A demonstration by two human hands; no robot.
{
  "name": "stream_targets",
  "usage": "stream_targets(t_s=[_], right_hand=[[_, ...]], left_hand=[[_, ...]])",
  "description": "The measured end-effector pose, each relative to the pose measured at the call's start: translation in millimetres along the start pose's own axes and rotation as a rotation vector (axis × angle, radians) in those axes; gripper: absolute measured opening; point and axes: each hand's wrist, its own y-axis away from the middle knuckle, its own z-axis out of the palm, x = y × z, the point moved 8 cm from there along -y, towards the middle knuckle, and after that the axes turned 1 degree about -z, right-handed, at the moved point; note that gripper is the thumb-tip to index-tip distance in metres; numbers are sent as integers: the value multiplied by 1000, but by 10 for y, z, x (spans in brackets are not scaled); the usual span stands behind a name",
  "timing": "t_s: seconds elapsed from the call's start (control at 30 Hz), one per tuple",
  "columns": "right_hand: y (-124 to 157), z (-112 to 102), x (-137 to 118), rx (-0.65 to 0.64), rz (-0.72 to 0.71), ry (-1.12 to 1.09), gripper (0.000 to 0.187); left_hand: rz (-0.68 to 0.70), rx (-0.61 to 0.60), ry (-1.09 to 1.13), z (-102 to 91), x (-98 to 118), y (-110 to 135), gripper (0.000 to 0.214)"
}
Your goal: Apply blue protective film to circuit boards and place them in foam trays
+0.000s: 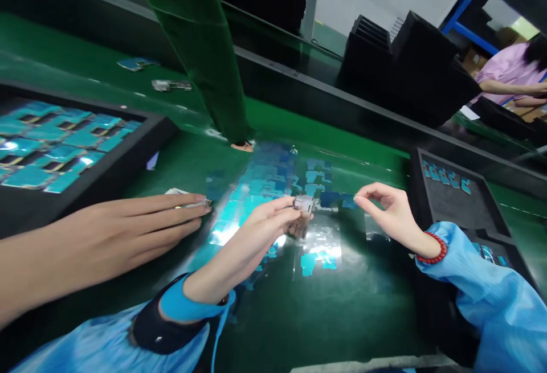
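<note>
My left hand, with a blue strap at the wrist, holds a small circuit board with a silvery metal part between thumb and fingers. To its right, my right hand, wearing a red bead bracelet, is pinched at the end of a dark blue piece of film. Under both hands lies a clear sheet bearing several blue cut-out film pieces. More blue film lies just left of it, under strong glare.
Another person's hand reaches in from the left, over a small board. A black tray of blue-covered boards stands at left, another black tray at right. Loose parts lie behind. A green-wrapped post rises at the back.
</note>
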Motion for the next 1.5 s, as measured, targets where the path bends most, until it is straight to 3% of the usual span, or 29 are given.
stream_targets(t_s=[0.2,0.53,0.7,0.87,1.07,1.5], right_hand=[[5,51,1,12,20,-108,16],[-29,78,260,30,189,-349,25],[-44,36,220,46,215,-391,26],[3,178,78,-42,290,-470,23],[45,305,79,-82,310,-512,16],[11,334,79,-120,270,-438,11]], left_hand=[[89,179,-36,-120,29,26,31],[-88,67,78,23,-57,72,56],[-149,27,47,46,-159,60,43],[-15,117,-34,-20,-72,82,26],[23,154,137,-14,-36,152,51],[60,188,263,-30,-39,221,19]])
